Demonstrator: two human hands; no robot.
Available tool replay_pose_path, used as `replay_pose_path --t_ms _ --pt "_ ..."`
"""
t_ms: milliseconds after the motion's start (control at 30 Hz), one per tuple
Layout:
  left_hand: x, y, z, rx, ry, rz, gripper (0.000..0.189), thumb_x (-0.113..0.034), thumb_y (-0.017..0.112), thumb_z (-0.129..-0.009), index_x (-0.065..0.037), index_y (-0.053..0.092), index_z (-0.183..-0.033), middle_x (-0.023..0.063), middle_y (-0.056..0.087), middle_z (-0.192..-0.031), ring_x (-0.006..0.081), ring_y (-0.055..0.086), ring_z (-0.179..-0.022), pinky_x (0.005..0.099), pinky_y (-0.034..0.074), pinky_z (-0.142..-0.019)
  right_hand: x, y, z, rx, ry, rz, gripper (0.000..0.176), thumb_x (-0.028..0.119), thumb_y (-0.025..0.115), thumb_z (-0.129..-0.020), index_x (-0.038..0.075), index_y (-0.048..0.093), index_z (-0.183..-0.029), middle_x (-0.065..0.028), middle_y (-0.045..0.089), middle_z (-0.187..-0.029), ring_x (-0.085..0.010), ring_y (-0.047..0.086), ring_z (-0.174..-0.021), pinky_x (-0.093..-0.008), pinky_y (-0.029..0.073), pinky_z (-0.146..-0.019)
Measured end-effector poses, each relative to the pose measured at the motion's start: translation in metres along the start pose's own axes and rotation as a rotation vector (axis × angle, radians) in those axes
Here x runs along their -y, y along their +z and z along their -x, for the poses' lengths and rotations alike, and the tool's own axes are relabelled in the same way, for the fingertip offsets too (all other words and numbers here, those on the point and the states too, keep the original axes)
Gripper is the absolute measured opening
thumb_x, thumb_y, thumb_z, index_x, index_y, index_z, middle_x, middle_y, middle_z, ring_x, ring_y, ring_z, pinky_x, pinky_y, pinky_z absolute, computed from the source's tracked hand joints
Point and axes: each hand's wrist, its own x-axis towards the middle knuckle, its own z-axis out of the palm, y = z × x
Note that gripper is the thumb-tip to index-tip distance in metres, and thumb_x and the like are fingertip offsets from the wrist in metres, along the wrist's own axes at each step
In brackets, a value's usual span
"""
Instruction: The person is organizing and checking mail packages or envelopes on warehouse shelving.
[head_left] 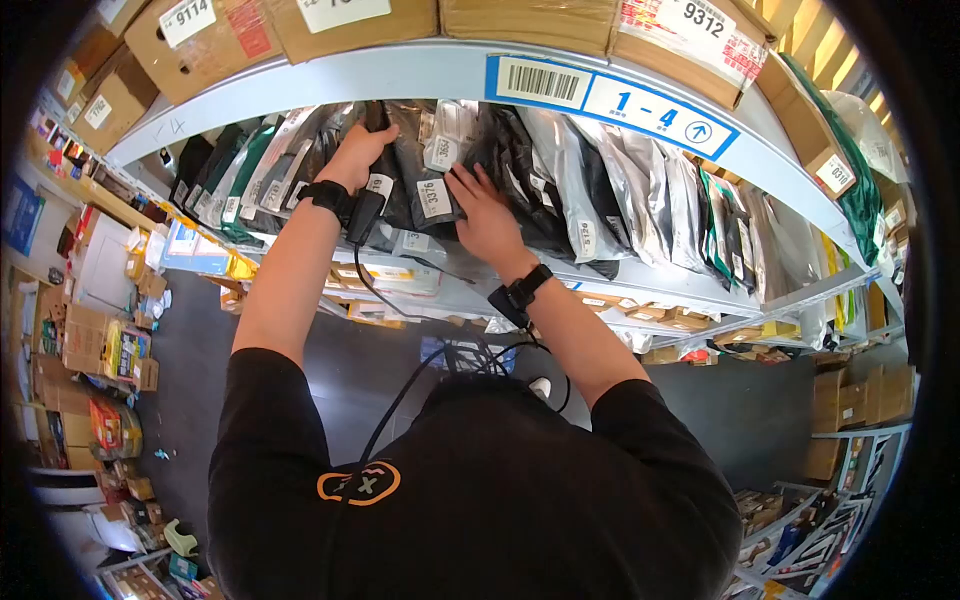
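Both my hands reach into a shelf row of upright plastic parcels. My left hand is closed on the top of a dark parcel, its thumb pointing right; part of its fingers is hidden among the bags. Fingers apart, my right hand lies against a black parcel with a white label reading 3376. Just above that label is a smaller white label. Grey and white parcels stand to the right, and green and grey ones to the left. Each wrist wears a black strap with a small device and cable.
Cardboard boxes stand on the shelf above, behind a metal beam with a blue-and-white 1-4 sign. Lower shelves hold more packages. Boxes line the left side, and a metal rack stands at the lower right.
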Motion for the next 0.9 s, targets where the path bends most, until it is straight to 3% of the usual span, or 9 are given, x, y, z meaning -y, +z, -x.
replay_pose_path --t_ms 100,133,233,267,467,567,700,800,900 --pt "-0.006 0.011 -0.002 0.010 0.005 -0.098 0.060 -0.006 0.064 -0.088 -0.001 0.039 -0.142 0.0161 0.062 -0.121 0.0259 0.064 -0.098 0.0387 0.053 -0.081 -0.006 -0.003 0.001 0.067 -0.036 0.095 0.071 0.005 0.063 -0.079 0.014 0.039 -0.145 -0.0047 0.030 -0.156 -0.0324 0.025 -0.145 -0.0422 0.048 -0.101" --pt "-0.010 0.014 -0.004 0.026 -0.033 -0.126 0.068 -0.002 0.064 -0.086 -0.002 0.033 -0.147 0.0176 0.059 -0.126 0.0268 0.065 -0.098 0.0391 0.053 -0.082 -0.011 -0.002 0.002 0.047 -0.077 0.092 0.074 0.008 0.065 -0.080 0.014 0.035 -0.147 -0.0057 0.026 -0.158 -0.0334 0.032 -0.141 -0.0417 0.051 -0.096" --pt "-0.011 0.024 -0.012 0.033 -0.062 -0.061 0.071 -0.001 0.064 -0.086 -0.004 0.030 -0.148 0.0180 0.057 -0.128 0.0288 0.063 -0.102 0.0419 0.053 -0.081 -0.007 -0.016 0.004 0.066 0.107 -0.088 0.074 0.011 0.066 -0.080 0.013 0.034 -0.147 -0.0062 0.028 -0.157 -0.0328 0.031 -0.141 -0.0411 0.045 -0.102" --pt "-0.017 0.027 -0.011 0.098 -0.098 -0.073 0.071 -0.001 0.064 -0.085 -0.003 0.031 -0.147 0.0179 0.058 -0.128 0.0299 0.062 -0.103 0.0446 0.053 -0.078 -0.004 -0.029 0.003 0.201 0.201 -0.163 0.078 0.013 0.067 -0.082 0.012 0.028 -0.149 -0.0082 0.022 -0.159 -0.0329 0.030 -0.141 -0.0424 0.047 -0.100" --pt "-0.013 0.060 -0.028 0.131 -0.065 -0.215 0.051 -0.005 0.065 -0.086 0.003 0.046 -0.132 0.0163 0.061 -0.120 0.0282 0.064 -0.095 0.0423 0.052 -0.068 -0.037 -0.026 0.009 0.033 -0.046 -0.098 0.075 0.022 0.069 -0.085 0.008 0.031 -0.149 -0.0125 0.023 -0.158 -0.0322 0.030 -0.142 -0.0381 0.032 -0.112" --pt "-0.011 0.063 -0.028 0.135 -0.089 -0.221 0.048 -0.008 0.066 -0.086 0.005 0.049 -0.129 0.0157 0.062 -0.118 0.0255 0.063 -0.098 0.0400 0.052 -0.069 -0.045 -0.031 0.006 0.105 -0.041 -0.244 0.074 0.027 0.069 -0.086 0.006 0.033 -0.148 -0.0139 0.027 -0.157 -0.0318 0.029 -0.143 -0.0377 0.023 -0.117" --pt "0.009 0.047 -0.032 0.085 0.024 -0.161 0.048 -0.012 0.064 -0.089 0.005 0.048 -0.131 0.0155 0.062 -0.118 0.0239 0.063 -0.095 0.0383 0.051 -0.071 -0.036 -0.034 0.002 0.116 -0.068 -0.208 0.073 0.025 0.068 -0.087 0.005 0.033 -0.147 -0.0154 0.029 -0.155 -0.0330 0.025 -0.144 -0.0392 0.021 -0.117" --pt "-0.021 0.042 0.007 0.133 -0.143 -0.066 0.033 -0.004 0.048 -0.093 0.000 0.052 -0.125 0.0154 0.063 -0.112 0.0254 0.067 -0.088 0.0371 0.057 -0.071 -0.032 -0.028 -0.001 0.104 -0.093 -0.108 0.070 0.022 0.066 -0.088 0.004 0.034 -0.147 -0.0158 0.028 -0.156 -0.0346 0.024 -0.145 -0.0407 0.023 -0.117" --pt "-0.024 0.035 0.032 0.026 -0.182 -0.043 0.030 -0.018 0.051 -0.098 0.000 0.053 -0.122 0.0119 0.063 -0.112 0.0254 0.064 -0.096 0.0393 0.054 -0.075 -0.023 -0.023 -0.002 0.107 -0.040 -0.181 0.068 0.020 0.065 -0.088 0.004 0.034 -0.146 -0.0154 0.025 -0.157 -0.0350 0.024 -0.144 -0.0434 0.028 -0.115"
